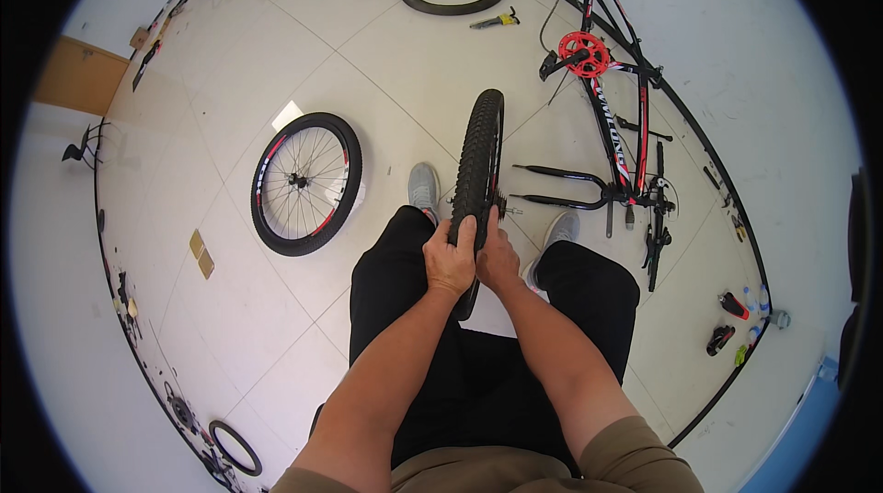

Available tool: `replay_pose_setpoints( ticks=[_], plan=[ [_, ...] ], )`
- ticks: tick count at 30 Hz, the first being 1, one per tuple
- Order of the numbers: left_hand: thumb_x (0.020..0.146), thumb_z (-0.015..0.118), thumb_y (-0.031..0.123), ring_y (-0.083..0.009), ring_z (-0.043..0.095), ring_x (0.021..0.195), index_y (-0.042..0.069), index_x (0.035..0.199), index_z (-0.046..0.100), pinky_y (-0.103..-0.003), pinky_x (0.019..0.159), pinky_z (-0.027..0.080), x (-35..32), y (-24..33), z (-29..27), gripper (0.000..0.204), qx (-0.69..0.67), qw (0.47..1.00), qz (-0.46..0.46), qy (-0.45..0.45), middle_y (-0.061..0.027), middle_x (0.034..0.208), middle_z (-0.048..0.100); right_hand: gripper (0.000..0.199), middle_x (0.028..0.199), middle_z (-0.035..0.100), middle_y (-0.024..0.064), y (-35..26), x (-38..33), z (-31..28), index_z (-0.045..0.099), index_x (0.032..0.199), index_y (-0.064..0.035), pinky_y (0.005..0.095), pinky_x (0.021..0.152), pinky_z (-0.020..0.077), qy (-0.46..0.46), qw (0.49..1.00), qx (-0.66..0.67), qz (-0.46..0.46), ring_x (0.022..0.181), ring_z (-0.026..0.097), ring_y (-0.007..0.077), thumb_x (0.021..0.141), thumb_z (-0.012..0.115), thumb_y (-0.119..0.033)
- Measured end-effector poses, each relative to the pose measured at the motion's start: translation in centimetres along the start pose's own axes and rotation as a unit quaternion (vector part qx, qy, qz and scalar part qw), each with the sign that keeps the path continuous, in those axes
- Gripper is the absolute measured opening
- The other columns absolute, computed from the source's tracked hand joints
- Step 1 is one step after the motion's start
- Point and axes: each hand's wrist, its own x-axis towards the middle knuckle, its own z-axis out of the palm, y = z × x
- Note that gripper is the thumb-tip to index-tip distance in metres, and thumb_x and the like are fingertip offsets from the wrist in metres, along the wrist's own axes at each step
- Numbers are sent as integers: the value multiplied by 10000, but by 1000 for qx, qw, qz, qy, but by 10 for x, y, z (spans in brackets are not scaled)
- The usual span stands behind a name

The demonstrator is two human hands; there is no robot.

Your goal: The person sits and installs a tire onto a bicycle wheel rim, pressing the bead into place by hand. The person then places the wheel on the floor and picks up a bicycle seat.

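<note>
Hands clamp knobby black bicycle wheel [480, 182], upright between your knees, edge-on for thumb leverage. Your left hand [450, 262] wraps tread; right hand [498, 258] grips opposite sidewall. Second spoked wheel [305, 183] flat on tiled floor [230, 327], left.

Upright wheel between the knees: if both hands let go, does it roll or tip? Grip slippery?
The wheel stands on its narrow edge, steadied by the left hand and right hand, so it would probably tip sideways or roll off across the smooth tiled floor. Its knobby tread likely grips well. Spoked rim suggests stiff, fairly light for its size.
</note>
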Motion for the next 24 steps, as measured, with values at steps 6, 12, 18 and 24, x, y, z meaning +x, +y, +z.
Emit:
replay_pose_setpoints(
  ticks=[6, 12, 18, 24],
  plan=[
    [996, 590, 364, -229, 599, 708, -79, 993, 640, -361, 678, 486, -1, 3, -2, 446, 8, 1000, 9, 5, -163, 791, 674, 990, 1112, 615, 269, -4, -6, -2, 12, 1600, -87, 539, 884, 507, -118, 989, -85, 26, 1019, 650, 437, 828, 631, -125],
    [998, 581, 376, -267, 611, 724, -85, 1007, 638, -361, 703, 495, 0, 7, 3, 464, 13, 1000, 12, 2, -178, 821, 686, 928, 1140, 617, 253, 27, -2, 32, 86, 1589, -74, 544, 886, 505, -112, 990, -62, 65, 1028, 645, 450, 837, 626, -137],
    [996, 586, 382, -255, 625, 747, -91, 1013, 639, -365, 717, 499, -1, 5, -1, 476, 5, 1000, -4, -5, -187, 845, 695, 956, 1170, 607, 235, 3, 1, 3, 74, 1603, -99, 540, 860, 509, 3, 999, -33, 14, 1017, 641, 444, 829, 634, -122],
    [998, 587, 383, -246, 623, 745, -88, 1007, 640, -363, 715, 500, -2, 4, -2, 475, 9, 1000, -4, 1, -185, 847, 696, 974, 1176, 614, 229, -10, -14, -2, 56, 1610, -111, 524, 890, 504, -107, 986, -120, 46, 1036, 645, 417, 830, 638, -136]
  ],
)
